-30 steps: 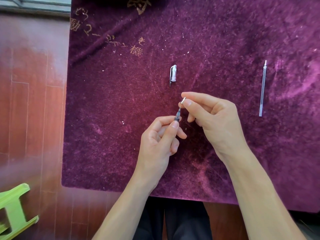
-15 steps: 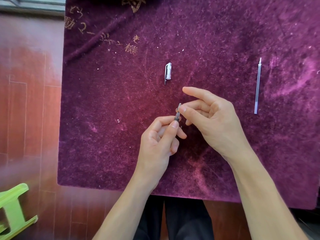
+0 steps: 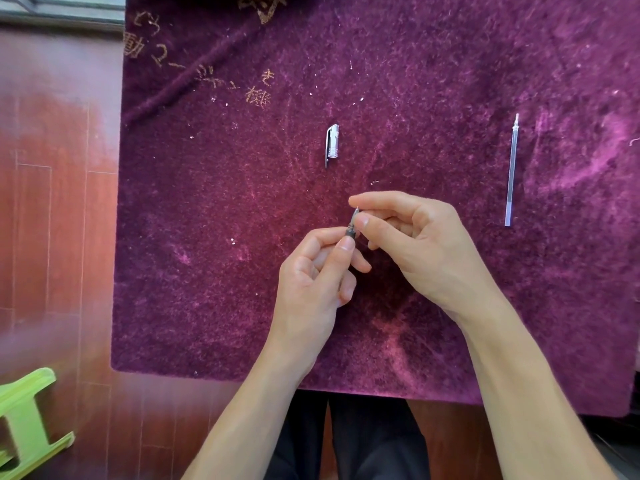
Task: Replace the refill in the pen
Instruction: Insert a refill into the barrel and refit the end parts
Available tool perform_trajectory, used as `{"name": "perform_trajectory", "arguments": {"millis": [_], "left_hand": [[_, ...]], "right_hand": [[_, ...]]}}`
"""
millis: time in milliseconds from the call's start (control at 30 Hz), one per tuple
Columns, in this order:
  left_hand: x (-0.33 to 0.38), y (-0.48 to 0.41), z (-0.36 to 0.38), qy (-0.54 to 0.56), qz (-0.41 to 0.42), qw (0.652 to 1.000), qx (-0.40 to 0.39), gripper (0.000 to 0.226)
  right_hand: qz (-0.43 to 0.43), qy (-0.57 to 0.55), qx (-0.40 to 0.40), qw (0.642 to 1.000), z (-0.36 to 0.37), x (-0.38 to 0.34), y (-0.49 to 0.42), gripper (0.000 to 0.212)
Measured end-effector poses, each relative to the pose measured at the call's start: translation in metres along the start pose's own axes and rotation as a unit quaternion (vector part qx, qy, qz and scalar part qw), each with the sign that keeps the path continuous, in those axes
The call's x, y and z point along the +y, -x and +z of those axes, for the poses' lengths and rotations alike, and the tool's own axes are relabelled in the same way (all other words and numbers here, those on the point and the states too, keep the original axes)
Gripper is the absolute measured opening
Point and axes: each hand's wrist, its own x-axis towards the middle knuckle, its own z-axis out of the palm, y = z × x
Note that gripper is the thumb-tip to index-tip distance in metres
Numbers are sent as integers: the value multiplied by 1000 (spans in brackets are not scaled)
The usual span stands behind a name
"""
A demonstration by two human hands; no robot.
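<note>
My left hand [image 3: 313,277] grips the pen [image 3: 351,231] upright over the purple mat [image 3: 207,271]; only its dark grip end shows above my thumb, the barrel is hidden in my fist. My right hand [image 3: 420,244] pinches the small metal tip [image 3: 355,216] at the pen's top between thumb and forefinger. The clear pen cap [image 3: 331,143] lies on the mat just beyond my hands. A loose refill [image 3: 512,169], thin and clear, lies lengthwise to the right of my right hand.
The mat covers a reddish wooden floor [image 3: 48,237]. A green plastic stool [image 3: 24,420] stands at the lower left. My dark trousers [image 3: 346,441] show below the mat's near edge. Gold embroidered characters [image 3: 256,95] mark the mat's far left.
My right hand's thumb and forefinger have come down from the tip's upper end to close against the pen's grip. The left hand has held still.
</note>
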Motion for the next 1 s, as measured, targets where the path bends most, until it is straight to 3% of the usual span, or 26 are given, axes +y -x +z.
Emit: {"name": "perform_trajectory", "arguments": {"millis": [300,600,833,1000], "left_hand": [[2,1,-1,2,7,1000,2,18],[1,4,-5,9,8,1000,1,19],[3,4,-4,15,7,1000,-6,19],[4,3,-5,15,12,1000,-11,18]], "right_hand": [[16,-2,13,1000,9,-2,3,9],[-13,-37,-3,999,11,8,6,17],[-18,-70,14,997,17,4,10,7],[-20,-68,13,997,15,6,7,17]]}}
